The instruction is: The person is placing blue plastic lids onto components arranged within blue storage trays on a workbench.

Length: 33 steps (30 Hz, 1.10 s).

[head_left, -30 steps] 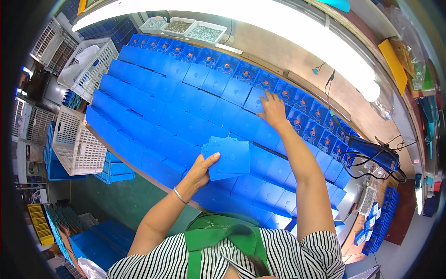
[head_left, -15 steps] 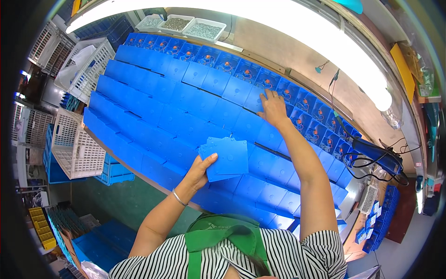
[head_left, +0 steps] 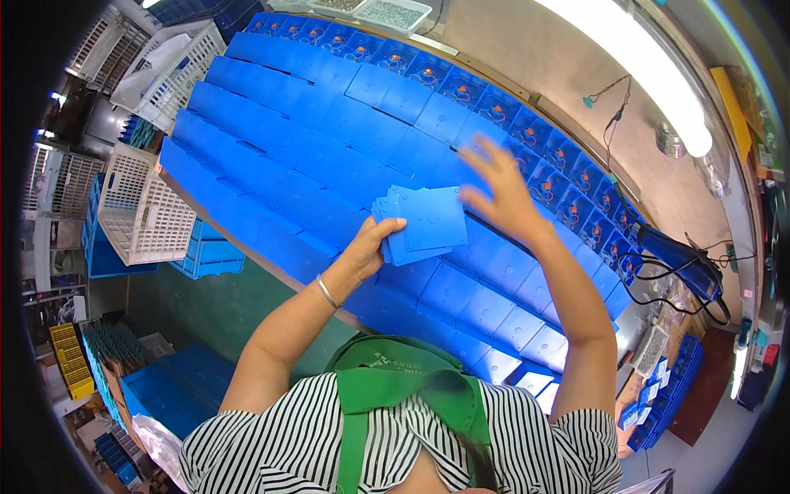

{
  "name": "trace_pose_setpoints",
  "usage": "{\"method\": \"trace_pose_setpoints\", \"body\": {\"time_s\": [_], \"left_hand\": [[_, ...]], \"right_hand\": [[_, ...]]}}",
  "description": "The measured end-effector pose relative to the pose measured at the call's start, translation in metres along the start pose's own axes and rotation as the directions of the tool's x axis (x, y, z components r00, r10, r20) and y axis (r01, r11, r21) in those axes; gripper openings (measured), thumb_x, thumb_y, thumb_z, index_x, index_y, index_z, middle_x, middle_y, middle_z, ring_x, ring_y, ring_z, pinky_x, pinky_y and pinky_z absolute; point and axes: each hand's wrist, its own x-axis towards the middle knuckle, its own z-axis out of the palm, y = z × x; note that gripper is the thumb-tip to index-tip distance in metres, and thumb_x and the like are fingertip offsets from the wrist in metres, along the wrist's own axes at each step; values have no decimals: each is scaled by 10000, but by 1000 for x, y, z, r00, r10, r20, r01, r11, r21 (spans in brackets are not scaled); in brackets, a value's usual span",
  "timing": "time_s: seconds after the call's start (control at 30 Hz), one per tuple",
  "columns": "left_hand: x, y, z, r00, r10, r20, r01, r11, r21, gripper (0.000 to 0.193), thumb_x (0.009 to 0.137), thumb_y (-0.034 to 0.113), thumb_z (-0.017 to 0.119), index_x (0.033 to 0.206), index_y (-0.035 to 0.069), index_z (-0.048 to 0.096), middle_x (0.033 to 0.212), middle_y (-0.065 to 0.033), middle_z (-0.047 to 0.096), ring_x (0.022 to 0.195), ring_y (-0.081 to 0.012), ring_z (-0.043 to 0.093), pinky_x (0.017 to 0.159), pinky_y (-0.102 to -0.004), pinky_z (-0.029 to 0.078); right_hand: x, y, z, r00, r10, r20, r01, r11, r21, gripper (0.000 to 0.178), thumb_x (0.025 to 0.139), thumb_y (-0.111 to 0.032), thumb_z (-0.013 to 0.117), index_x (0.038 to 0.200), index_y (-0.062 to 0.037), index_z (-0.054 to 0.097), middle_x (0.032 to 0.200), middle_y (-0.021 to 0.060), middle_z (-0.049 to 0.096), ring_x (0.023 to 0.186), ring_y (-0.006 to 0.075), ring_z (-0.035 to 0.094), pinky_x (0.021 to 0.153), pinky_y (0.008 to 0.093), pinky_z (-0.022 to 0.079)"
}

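A fanned stack of blue square plastic covers [head_left: 434, 221] is pinched in my left hand [head_left: 370, 245], thumb on top and fingers underneath. Just beyond the stack's right edge, my right hand [head_left: 502, 193] hovers with spread fingers, slightly blurred and holding nothing. Beneath both hands run long rows of blue boxes topped with flat covers [head_left: 329, 152]. Along the far side, several uncovered blue boxes [head_left: 498, 107] show small orange parts and thin wires inside.
White trays of small metal parts [head_left: 393, 15] stand at the back. A blue corded tool [head_left: 683, 265] lies at the right, its black cable looping nearby. White crates [head_left: 144, 206] and blue crates [head_left: 207, 247] are on the left. A bright lamp tube [head_left: 634, 66] hangs above.
My right hand has drawn back from the far row of boxes toward the stack, its fingers spreading. My left hand keeps hold of the covers. The whole view has shifted somewhat.
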Motion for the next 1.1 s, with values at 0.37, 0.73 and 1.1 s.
{"method": "trace_pose_setpoints", "body": {"time_s": [0.37,0.73,1.1], "left_hand": [[5,-23,34,999,-37,19,34,989,141,575,846,185,670,1338,4,434,1254,-132,561,1135,-225,577,928,-353,520],[15,-36,36,999,-3,34,1,998,64,550,874,239,705,1323,37,459,1219,-85,592,1072,-187,613,875,-332,550],[18,-40,36,990,113,-81,-102,987,123,552,855,253,721,1295,32,472,1182,-93,596,1053,-182,607,849,-333,545]], "right_hand": [[-72,-13,-33,966,20,257,-59,988,144,712,677,-164,810,1328,-105,527,1397,214,428,1293,403,395,1078,461,359],[-65,-17,-17,953,-74,292,107,990,-96,712,702,-27,693,1366,-218,522,1477,212,357,1337,421,370,1078,478,358],[-79,3,5,946,322,40,-324,943,76,743,694,-286,821,1362,-159,520,1462,308,311,1296,445,399,1081,480,348]]}}
